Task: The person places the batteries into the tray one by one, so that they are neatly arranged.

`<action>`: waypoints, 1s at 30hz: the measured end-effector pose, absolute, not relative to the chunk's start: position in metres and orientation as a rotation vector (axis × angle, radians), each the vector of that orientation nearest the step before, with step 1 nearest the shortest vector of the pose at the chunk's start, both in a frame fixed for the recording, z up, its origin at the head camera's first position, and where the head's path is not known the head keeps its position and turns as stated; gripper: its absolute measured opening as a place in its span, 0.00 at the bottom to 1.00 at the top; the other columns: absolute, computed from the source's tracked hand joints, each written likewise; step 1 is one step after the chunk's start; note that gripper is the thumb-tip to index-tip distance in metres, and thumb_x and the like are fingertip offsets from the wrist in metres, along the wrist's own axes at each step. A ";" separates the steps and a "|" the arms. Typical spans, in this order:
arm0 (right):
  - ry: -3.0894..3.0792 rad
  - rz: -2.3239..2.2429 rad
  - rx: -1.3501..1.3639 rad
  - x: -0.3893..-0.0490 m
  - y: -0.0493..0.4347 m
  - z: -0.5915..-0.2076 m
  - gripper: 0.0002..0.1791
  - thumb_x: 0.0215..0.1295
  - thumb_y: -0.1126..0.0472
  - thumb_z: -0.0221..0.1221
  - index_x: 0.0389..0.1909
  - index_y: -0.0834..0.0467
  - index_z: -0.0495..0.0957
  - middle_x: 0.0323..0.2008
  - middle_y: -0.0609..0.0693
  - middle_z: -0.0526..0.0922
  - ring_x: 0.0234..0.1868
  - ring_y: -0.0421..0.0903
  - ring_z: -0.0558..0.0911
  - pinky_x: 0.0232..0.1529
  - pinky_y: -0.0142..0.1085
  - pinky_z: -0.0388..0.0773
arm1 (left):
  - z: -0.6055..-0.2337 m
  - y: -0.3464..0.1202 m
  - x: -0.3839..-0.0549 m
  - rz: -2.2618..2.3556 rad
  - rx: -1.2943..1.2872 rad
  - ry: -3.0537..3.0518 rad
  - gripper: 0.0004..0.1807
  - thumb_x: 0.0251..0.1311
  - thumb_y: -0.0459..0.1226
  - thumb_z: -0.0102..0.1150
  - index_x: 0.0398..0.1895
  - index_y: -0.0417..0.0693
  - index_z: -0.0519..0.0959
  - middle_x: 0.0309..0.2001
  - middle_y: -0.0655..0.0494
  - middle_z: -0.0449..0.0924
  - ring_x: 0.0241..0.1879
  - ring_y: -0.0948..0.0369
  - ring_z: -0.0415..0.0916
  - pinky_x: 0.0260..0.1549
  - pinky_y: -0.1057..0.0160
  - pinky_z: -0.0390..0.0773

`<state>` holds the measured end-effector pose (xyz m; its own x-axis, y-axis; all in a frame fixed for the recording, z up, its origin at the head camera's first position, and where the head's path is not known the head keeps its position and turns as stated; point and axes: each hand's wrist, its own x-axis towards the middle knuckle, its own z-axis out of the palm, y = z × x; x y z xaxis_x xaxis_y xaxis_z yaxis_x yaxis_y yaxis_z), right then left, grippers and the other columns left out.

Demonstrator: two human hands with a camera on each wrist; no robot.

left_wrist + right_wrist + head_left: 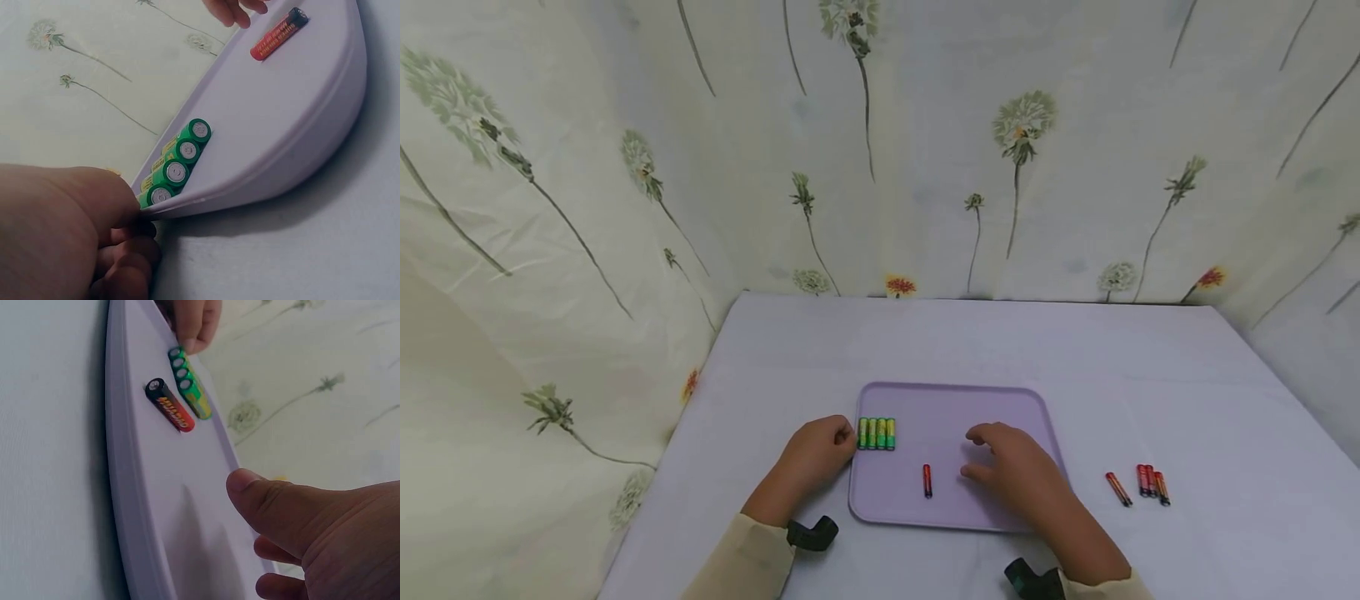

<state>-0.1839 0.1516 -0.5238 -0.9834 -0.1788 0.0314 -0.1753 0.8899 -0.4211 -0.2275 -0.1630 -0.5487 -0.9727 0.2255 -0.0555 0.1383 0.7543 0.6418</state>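
Observation:
My left hand [822,448] grips the left rim of a lilac tray [955,398]; in the left wrist view its thumb is on the rim and the fingers curl below. Right beside that thumb, several green batteries [177,170] lie side by side in a row along the tray's left edge. A single red battery with a black end [927,481] lies on the tray, to the right of the green row and nearer the front. Over the tray's right part hovers my right hand [1017,468], thumb and fingers spread apart with nothing between them.
On the white table [970,337] to the tray's right lie more red batteries: a loose one [1118,489] and a cluster of three [1149,482]. Behind the table hangs a flower-printed cloth [917,233], which also runs down the left side.

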 end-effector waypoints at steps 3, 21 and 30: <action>3.043 -0.675 -0.268 -0.181 0.161 -0.524 0.26 0.58 0.53 0.76 0.56 0.55 0.83 0.52 0.49 0.86 0.53 0.50 0.84 0.57 0.51 0.81 | -0.549 -0.163 -0.228 1.016 0.287 2.817 0.08 0.71 0.42 0.57 0.31 0.57 0.77 0.27 0.61 0.75 0.30 0.62 0.71 0.31 0.60 0.70; 3.052 -0.685 -0.061 -0.162 0.225 -0.515 0.32 0.62 0.48 0.73 0.64 0.57 0.79 0.60 0.58 0.83 0.62 0.62 0.78 0.60 0.62 0.76 | -0.546 -0.162 -0.225 0.989 0.304 2.836 0.08 0.71 0.41 0.57 0.31 0.56 0.77 0.26 0.61 0.74 0.28 0.62 0.70 0.30 0.61 0.70; 3.180 -0.627 0.035 -0.148 0.274 -0.512 0.33 0.63 0.49 0.72 0.64 0.60 0.77 0.62 0.64 0.81 0.63 0.69 0.72 0.60 0.66 0.71 | -0.548 -0.160 -0.225 0.986 0.294 2.829 0.07 0.71 0.41 0.57 0.32 0.56 0.78 0.27 0.61 0.75 0.30 0.61 0.71 0.31 0.60 0.70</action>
<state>-0.1480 0.2736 -0.5119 -0.9947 0.0408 0.0941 0.0020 0.9250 -0.3799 -0.2248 -0.1597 -0.5483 -0.9723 0.2261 -0.0596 0.1401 0.7674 0.6257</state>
